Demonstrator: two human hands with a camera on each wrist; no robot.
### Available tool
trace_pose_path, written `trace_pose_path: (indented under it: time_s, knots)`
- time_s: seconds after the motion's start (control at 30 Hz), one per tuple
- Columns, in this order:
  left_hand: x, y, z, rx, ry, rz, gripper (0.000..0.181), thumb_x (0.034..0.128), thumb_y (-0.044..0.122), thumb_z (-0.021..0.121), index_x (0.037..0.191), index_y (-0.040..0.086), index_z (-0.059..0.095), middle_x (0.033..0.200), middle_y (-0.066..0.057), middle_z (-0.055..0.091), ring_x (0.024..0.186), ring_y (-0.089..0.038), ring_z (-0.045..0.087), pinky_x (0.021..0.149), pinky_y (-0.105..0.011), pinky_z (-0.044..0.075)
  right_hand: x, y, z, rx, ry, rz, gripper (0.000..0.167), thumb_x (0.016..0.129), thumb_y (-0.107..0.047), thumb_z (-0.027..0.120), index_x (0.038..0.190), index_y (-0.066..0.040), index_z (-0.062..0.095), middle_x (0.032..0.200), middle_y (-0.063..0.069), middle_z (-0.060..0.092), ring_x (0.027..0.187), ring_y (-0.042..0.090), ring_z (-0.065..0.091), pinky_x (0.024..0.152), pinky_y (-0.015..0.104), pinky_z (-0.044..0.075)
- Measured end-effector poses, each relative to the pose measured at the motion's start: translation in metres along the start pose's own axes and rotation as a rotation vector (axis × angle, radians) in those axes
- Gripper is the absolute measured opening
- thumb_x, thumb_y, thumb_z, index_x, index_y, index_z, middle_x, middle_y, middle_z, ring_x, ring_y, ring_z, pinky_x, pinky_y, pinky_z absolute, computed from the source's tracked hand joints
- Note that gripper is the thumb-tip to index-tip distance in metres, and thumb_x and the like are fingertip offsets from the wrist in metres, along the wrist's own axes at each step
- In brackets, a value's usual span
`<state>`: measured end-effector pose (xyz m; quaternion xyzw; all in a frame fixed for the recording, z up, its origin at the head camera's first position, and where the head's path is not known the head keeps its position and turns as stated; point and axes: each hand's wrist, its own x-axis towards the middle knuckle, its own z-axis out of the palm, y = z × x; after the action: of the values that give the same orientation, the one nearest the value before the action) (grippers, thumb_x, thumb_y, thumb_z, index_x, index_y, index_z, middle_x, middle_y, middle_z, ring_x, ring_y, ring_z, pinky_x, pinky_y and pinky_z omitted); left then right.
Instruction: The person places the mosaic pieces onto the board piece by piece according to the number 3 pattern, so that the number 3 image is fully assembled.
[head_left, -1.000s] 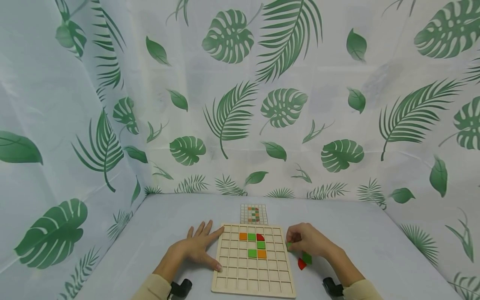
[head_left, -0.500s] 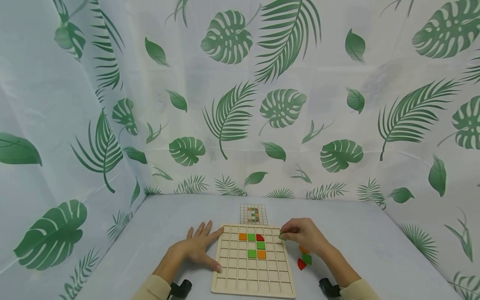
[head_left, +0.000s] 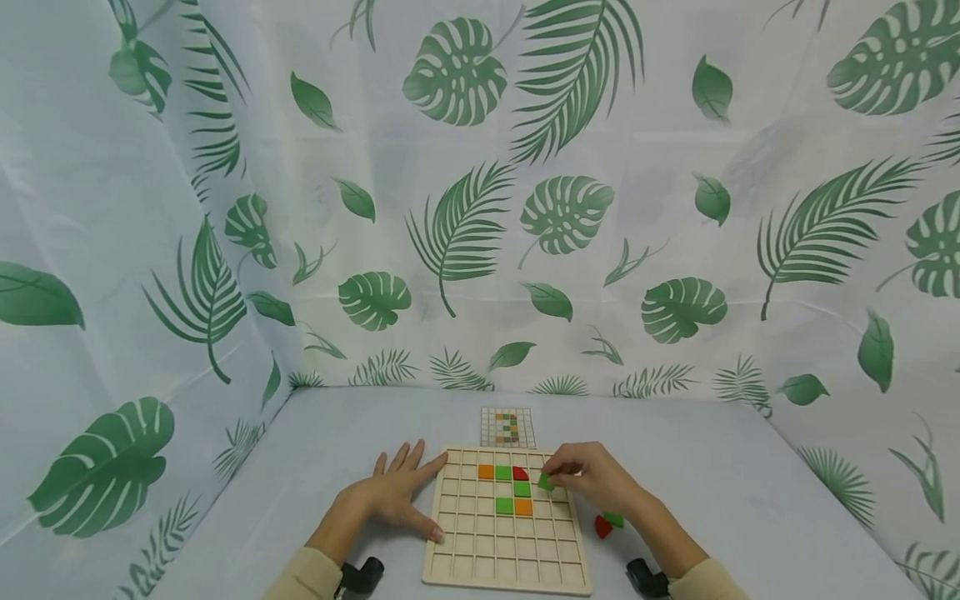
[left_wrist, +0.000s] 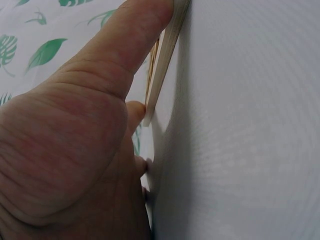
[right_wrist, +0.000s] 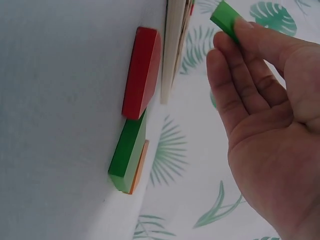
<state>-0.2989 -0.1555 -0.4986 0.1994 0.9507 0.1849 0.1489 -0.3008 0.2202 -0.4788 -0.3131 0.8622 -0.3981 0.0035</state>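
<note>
The wooden grid board (head_left: 507, 568) lies on the table with orange, green and red pieces in several upper cells. My left hand (head_left: 396, 493), fingers spread, touches the board's left edge with thumb and index finger; the left wrist view shows its thumb (left_wrist: 115, 50) against the edge. Above the board's upper right cells, my right hand (head_left: 596, 477) pinches a green piece (head_left: 545, 481) between thumb and fingers. In the right wrist view that green piece (right_wrist: 226, 19) is held clear of the board, the other fingers lightly bent.
A small pattern card (head_left: 507, 427) lies just behind the board, showing coloured cells. Right of the board are a loose red piece (head_left: 603, 526), a green piece (head_left: 613, 519) and, in the right wrist view, an orange piece (right_wrist: 140, 167). A leaf-printed cloth stands behind the table.
My right hand has lifted the green piece from beside the board's right edge and moved left with it over the board. The left hand has stayed in place.
</note>
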Motion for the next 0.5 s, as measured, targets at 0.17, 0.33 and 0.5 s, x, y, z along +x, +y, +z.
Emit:
trace_pose_path:
  time_s: [0.17,0.33,0.5]
  knots:
    - [-0.0011,0.0022,-0.0002,0.005,0.015,0.002,0.128,0.0616,0.079,0.084,0.166,0.033,0.025,0.175,-0.019,0.006,0.162,-0.044,0.000,0.125,-0.073,-0.001,0.0014,-0.0041,0.0022,0.009,-0.028,-0.004,0.011,0.092,-0.007,0.078,0.102,-0.009,0.081,0.099,0.002,0.078,0.083,0.007,0.068,0.075,0.024,0.059]
    - [-0.0021,0.0027,-0.0001,0.008,0.021,0.005,0.128,0.0618,0.078,0.084,0.166,0.032,0.026,0.175,-0.019,0.007,0.162,-0.044,0.000,0.125,-0.073,0.000,0.0024,-0.0067,0.0040,0.008,-0.047,-0.011,0.011,0.093,-0.007,0.077,0.102,-0.011,0.081,0.100,0.003,0.078,0.086,0.005,0.067,0.078,0.023,0.059]
    - [-0.0027,0.0031,-0.0009,0.004,0.015,0.011,0.128,0.0622,0.077,0.085,0.166,0.031,0.026,0.175,-0.020,0.007,0.162,-0.045,0.000,0.124,-0.074,0.000,0.0032,-0.0098,0.0062,0.008,-0.071,-0.027,0.013,0.093,-0.005,0.076,0.103,-0.011,0.081,0.101,0.002,0.078,0.088,0.007,0.068,0.079,0.024,0.059]
